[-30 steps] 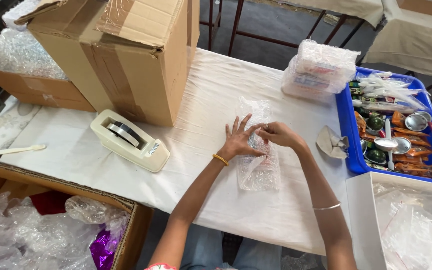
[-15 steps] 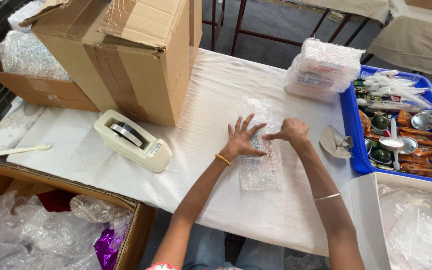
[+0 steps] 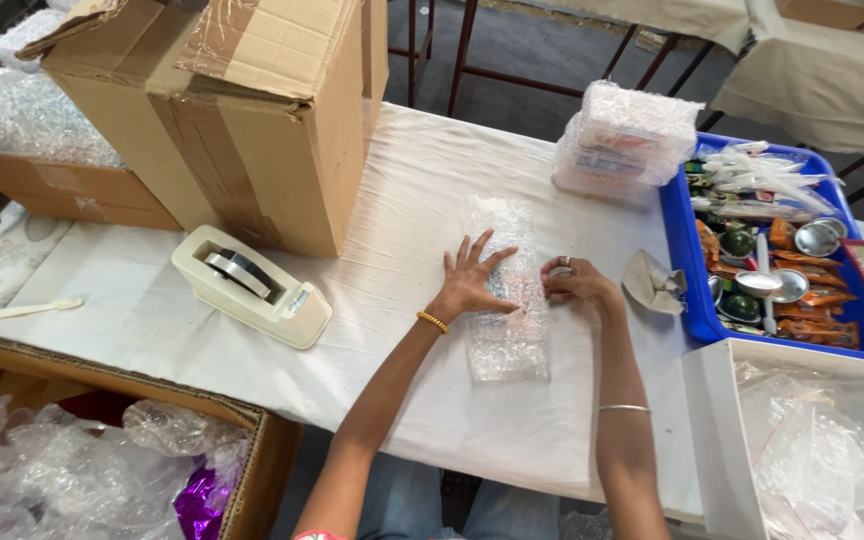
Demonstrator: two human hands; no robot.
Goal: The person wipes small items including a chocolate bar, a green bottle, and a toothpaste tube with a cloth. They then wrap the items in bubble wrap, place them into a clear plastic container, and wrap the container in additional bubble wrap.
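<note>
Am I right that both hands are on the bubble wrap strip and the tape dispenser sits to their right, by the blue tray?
Not quite. In the head view the left hand and right hand are on the bubble wrap strip, but the tape dispenser sits to their left, by the cardboard box. The blue tray lies on the right.

table [image 3: 152,310] white cloth cover | centre: bubble wrap strip [image 3: 507,300] lying flat | left: cream tape dispenser [image 3: 250,286] | far left: big cardboard box [image 3: 242,110] | far right: wrapped bundle [image 3: 624,142] | right edge: blue tray [image 3: 680,250], crumpled paper [image 3: 654,283] beside it
</note>
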